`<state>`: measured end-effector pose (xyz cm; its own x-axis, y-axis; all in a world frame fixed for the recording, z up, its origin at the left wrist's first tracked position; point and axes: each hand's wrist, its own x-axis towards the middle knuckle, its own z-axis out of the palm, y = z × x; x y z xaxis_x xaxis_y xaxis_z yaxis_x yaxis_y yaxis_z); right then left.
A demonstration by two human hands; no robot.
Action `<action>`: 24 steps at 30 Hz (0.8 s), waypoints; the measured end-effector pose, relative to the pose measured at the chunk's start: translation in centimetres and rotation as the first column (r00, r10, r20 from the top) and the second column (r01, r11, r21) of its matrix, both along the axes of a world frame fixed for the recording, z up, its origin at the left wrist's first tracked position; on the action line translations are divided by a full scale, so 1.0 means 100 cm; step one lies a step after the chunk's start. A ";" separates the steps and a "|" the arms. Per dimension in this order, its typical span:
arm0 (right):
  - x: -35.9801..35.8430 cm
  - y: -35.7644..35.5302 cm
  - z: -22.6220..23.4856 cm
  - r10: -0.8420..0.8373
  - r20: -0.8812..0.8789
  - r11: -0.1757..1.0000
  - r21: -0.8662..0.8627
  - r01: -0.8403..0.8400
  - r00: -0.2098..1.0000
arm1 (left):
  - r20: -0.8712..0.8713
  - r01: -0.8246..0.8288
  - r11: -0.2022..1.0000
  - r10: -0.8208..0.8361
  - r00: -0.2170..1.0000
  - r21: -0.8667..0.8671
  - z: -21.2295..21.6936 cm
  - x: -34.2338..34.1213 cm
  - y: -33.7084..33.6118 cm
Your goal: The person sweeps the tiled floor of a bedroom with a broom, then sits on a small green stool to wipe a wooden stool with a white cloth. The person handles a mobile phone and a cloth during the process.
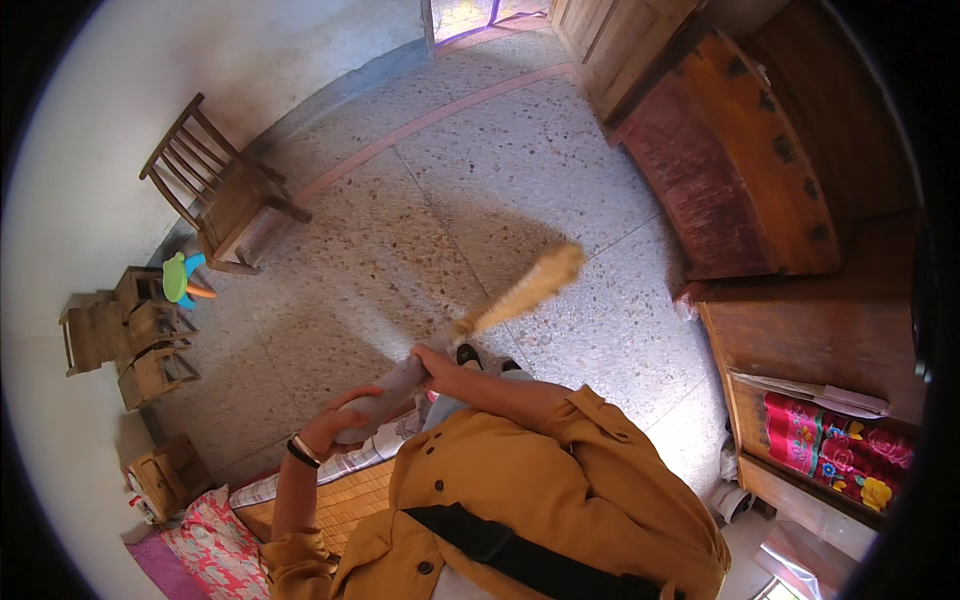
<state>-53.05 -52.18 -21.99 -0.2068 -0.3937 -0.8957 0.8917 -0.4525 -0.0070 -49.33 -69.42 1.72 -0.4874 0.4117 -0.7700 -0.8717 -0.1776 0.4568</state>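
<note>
Both my hands are on a broom-like tool, held slantwise in front of my body. Its thick grey handle (378, 402) lies between them. My left hand (345, 412) closes round the handle's near end, and my right hand (432, 368) grips it farther forward. Beyond the right hand, the tan, bristly-looking broom head (530, 287) points to the far right over the speckled floor (440, 240). The head is smeared by motion, so its exact make is unclear, as is whether it touches the floor.
Beside me at lower left is a bed with a woven mat (365, 500). A wooden chair (225, 205), a small green-topped stool (178, 278) and low wooden stools (150, 330) stand along the left wall. Wooden cabinets (740, 170) line the right. A doorway opens at the far end.
</note>
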 end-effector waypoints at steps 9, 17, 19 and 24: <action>-0.090 0.057 0.008 -0.018 -0.475 0.958 0.244 0.151 0.880 | -0.272 0.142 0.989 -0.147 0.951 -0.040 -0.012 -0.030 0.100; -0.100 0.184 0.037 -0.550 -0.238 0.834 -0.121 0.538 0.800 | -0.107 0.305 0.920 -0.287 0.952 0.246 0.014 -0.097 0.155; -0.115 0.208 0.034 -0.584 -0.140 0.810 -0.035 0.586 0.799 | -0.077 0.326 0.887 -0.319 0.945 0.327 0.008 -0.117 0.171; -0.118 0.285 -0.040 -0.629 -0.095 0.657 0.464 0.594 0.771 | 0.006 0.350 0.810 -0.400 0.917 0.471 -0.045 -0.170 0.236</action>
<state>-64.85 -23.67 -25.96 -0.1878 0.2429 -0.9517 0.4206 -0.8557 -0.3013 -66.31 -45.81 -2.78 -0.1541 0.8591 -0.4880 -0.9493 0.0083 0.3143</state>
